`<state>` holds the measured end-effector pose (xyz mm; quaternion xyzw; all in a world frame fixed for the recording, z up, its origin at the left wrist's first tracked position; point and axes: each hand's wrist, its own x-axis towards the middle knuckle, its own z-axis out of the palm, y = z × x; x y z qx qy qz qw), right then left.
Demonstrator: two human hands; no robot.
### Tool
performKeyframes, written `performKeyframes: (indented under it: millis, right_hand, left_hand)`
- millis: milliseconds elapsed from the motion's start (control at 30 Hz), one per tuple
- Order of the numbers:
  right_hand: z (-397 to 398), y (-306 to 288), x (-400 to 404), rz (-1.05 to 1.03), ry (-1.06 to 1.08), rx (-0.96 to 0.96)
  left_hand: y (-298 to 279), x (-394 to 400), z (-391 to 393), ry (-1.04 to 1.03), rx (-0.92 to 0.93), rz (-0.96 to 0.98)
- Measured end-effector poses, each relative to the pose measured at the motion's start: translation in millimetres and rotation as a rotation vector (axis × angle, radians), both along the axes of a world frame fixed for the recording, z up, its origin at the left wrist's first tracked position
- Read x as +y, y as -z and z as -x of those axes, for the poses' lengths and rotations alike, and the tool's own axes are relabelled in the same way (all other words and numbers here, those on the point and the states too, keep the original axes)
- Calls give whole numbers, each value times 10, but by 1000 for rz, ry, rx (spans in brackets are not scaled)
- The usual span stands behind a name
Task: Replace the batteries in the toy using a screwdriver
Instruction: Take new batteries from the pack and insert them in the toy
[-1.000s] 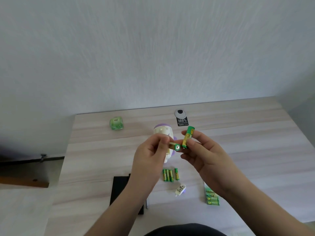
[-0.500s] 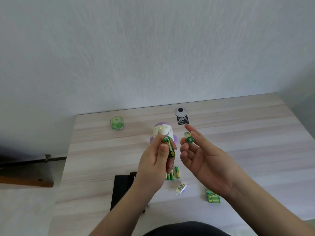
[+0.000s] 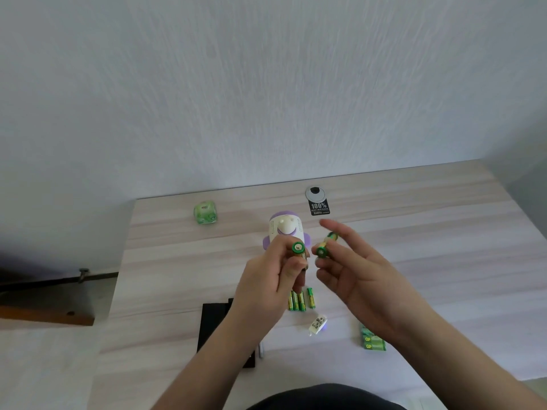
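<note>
Toy (image 3: 285,232), white with a purple cap and side lobes, stands on the wooden table (image 3: 444,247) near its far middle, partly hidden behind the raised left hand. Items in order from the 9 o'clock side of the table to the 3 o'clock side: a green translucent cube-shaped object (image 3: 204,213) at the toy's 9 o'clock, well apart from it; a flat black case (image 3: 213,324) near the front edge, partly covered by the left forearm; the left hand (image 3: 268,279), held above the table in front of the toy, its fingers (image 3: 291,266) curled and clamped on a green battery (image 3: 299,251) whose round end faces the camera; three loose green batteries (image 3: 297,301) lying side by side below that hand, with a fourth (image 3: 310,298) just beside them; a small white cover plate (image 3: 318,323) at their 5 o'clock; a black label with a grey disc (image 3: 318,202) at the toy's 1 o'clock, near the far edge; the right hand (image 3: 364,279), its thumb and index finger pinching a second green battery (image 3: 325,247) while the remaining fingers are spread apart and extended; a green battery pack (image 3: 372,340) at 5 o'clock, near the right wrist. The two held batteries are near each other but apart.
</note>
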<state>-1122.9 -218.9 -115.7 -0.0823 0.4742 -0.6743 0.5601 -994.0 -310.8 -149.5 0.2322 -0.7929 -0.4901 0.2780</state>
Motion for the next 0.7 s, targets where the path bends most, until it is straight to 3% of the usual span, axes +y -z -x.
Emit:
performKeyframes:
  millis: [133,267,500,700]
  right_hand:
    - [44,138,-13,-56,-15,455]
    - [119,336,-46,-65,-39,695]
    - [255,993,-253,-253,-87,793]
    - [270,1430,-399,-336,-160,1080]
  left_hand:
    - [52,-53,-46,-10,-61,23]
    - [120,-73,-62,-95,-113,-45]
    - [704,-348,-35,-309,-223,-256]
    - [1123,-508,27,-386,-253,-286]
